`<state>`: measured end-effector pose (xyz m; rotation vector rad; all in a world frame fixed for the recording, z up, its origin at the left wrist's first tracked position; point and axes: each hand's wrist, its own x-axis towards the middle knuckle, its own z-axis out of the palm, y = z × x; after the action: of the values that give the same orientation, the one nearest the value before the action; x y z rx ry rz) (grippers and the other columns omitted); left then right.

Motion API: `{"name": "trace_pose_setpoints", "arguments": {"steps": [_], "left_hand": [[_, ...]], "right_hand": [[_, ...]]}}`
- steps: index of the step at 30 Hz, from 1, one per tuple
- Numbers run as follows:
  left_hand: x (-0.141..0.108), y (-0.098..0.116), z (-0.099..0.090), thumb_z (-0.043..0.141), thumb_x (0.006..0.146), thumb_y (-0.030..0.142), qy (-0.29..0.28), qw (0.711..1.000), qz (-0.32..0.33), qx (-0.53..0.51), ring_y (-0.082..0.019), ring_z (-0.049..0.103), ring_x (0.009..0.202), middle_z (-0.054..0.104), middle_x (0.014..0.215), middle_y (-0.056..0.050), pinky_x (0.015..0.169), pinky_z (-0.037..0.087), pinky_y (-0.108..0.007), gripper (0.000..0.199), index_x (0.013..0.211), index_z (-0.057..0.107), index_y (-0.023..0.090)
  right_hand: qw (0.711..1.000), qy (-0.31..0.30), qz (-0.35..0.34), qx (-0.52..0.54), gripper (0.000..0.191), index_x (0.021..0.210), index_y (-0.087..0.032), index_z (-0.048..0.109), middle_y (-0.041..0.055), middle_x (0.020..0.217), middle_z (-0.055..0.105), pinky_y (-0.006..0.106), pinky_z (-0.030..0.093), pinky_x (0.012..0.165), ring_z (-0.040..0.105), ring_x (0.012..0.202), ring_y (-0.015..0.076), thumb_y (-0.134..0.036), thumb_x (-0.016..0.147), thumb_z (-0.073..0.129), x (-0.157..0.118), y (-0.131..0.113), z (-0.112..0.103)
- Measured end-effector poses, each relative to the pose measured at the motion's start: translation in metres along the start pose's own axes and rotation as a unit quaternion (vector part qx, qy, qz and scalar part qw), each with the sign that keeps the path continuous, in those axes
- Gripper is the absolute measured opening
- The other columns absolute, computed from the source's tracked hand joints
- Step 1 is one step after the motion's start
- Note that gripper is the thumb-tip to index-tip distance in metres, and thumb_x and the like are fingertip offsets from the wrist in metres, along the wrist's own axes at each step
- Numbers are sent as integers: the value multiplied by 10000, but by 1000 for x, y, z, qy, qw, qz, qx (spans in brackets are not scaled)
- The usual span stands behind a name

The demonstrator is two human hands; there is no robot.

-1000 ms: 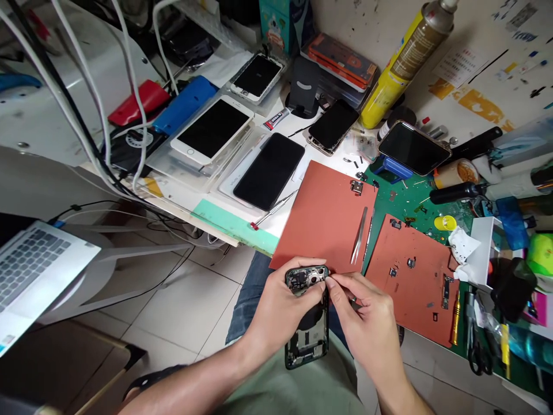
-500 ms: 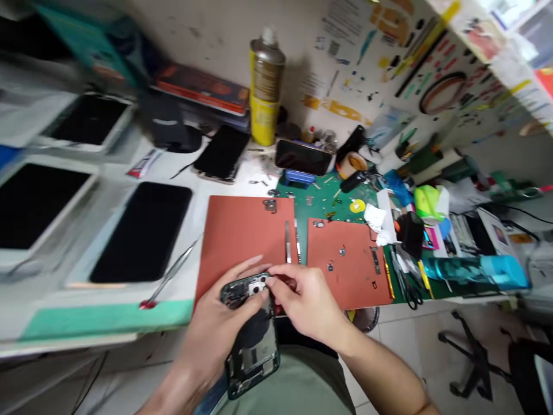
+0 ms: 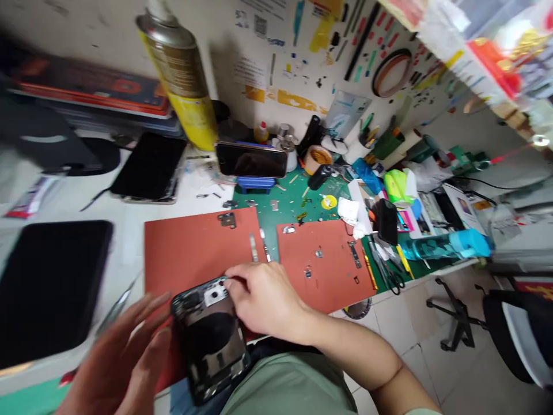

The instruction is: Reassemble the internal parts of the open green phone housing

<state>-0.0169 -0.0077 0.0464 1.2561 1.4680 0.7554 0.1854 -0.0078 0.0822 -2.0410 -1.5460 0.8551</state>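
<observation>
An opened phone housing, with a dark round patch in its middle and a pale camera section near the top, tilts over my lap and the mat's near edge. My right hand pinches its top right corner between thumb and bent fingers. Left of the housing, my left hand is blurred, its fingers stretched out and apart, holding nothing. Under and beyond the hands lies a reddish-brown mat. A small metal part rests at its far edge, and thin metal tools lie near its right side.
A second brown mat carries several small phone parts. Tweezers and a black-screened tablet are at left. A yellow spray can and a propped phone stand behind. Scissors and a blue bottle are right.
My left hand has let go of the phone housing and moved left, its fingers opening. My right hand still grips the corner. The view has swung right and closer to the bench.
</observation>
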Motion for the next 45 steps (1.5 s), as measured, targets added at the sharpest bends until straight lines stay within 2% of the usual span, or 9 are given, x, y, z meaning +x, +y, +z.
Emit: {"name": "trace_pose_setpoints", "arguments": {"steps": [2, 5, 7, 14, 23, 30, 35, 40, 45], "left_hand": [[-7, -6, -8, 740, 959, 557, 26, 996, 74, 41, -370, 674, 1340, 772, 1341, 60, 1304, 440, -570, 296, 1212, 775, 409], [-11, -16, -17, 702, 1015, 324, 27, 982, 174, 67, -271, 739, 1151, 780, 1206, -38, 1120, 559, -393, 158, 1152, 779, 299], [-11, -25, -21, 687, 1014, 190, 12, 967, 233, 103, -236, 755, 1085, 785, 1155, -48, 1027, 579, -341, 222, 1191, 775, 292], [-1, -41, -15, 674, 1032, 63, -21, 901, 392, 185, -208, 718, 1081, 755, 1195, -85, 1018, 580, -370, 311, 1303, 717, 209], [13, -45, -4, 708, 996, 36, -34, 823, 457, 336, -302, 655, 1207, 724, 1320, -167, 1067, 588, -465, 427, 1417, 654, 80], [16, -51, -2, 678, 1018, 53, -42, 823, 446, 349, -307, 653, 1181, 735, 1308, -151, 1014, 570, -469, 430, 1444, 642, 93], [14, -42, -2, 687, 1014, 64, -31, 819, 458, 345, -300, 633, 1168, 729, 1272, -146, 1008, 550, -454, 402, 1413, 665, 104], [14, -29, 7, 644, 1058, 184, -31, 794, 467, 387, -331, 595, 1143, 717, 1246, -155, 955, 525, -485, 332, 1375, 699, 105], [17, -28, 13, 636, 1036, 143, -25, 803, 454, 386, -339, 584, 1141, 701, 1240, -157, 948, 519, -484, 302, 1322, 723, 101]], "right_hand": [[1000, 3, 7, 7, 229, 930, -269, 838, 25, 962, 871, 271, 569, 779, 830, 853, 216, -119, 981, 673, 3, 1, 6], [1000, -2, 21, 10, 273, 1076, -228, 850, 85, 1042, 874, 322, 597, 813, 844, 890, 261, -109, 1008, 614, 9, 7, 16], [1000, -7, 26, 5, 277, 1131, -218, 847, 98, 1088, 871, 340, 601, 814, 844, 901, 274, -128, 1010, 615, 14, 11, 21], [998, -12, 51, -19, 261, 1081, -213, 859, 63, 870, 858, 321, 567, 667, 793, 681, 237, -195, 1010, 609, 19, 10, 30], [998, 14, 61, -10, 303, 1074, -210, 856, 86, 1044, 854, 355, 590, 709, 799, 757, 250, -259, 991, 568, 16, 12, 37], [996, 46, 79, 7, 316, 1110, -214, 840, 91, 1093, 861, 380, 611, 772, 804, 787, 258, -313, 987, 566, 8, 17, 45], [994, 52, 87, 29, 294, 1106, -237, 823, 70, 1069, 866, 365, 607, 743, 809, 785, 252, -347, 982, 580, 7, 19, 46], [994, 43, 91, 49, 274, 1088, -250, 811, 46, 1017, 867, 358, 604, 717, 807, 760, 246, -349, 971, 585, 9, 19, 44], [993, 39, 93, 57, 267, 1073, -250, 810, 45, 990, 866, 363, 596, 701, 791, 718, 244, -350, 956, 592, 10, 18, 42]]}}
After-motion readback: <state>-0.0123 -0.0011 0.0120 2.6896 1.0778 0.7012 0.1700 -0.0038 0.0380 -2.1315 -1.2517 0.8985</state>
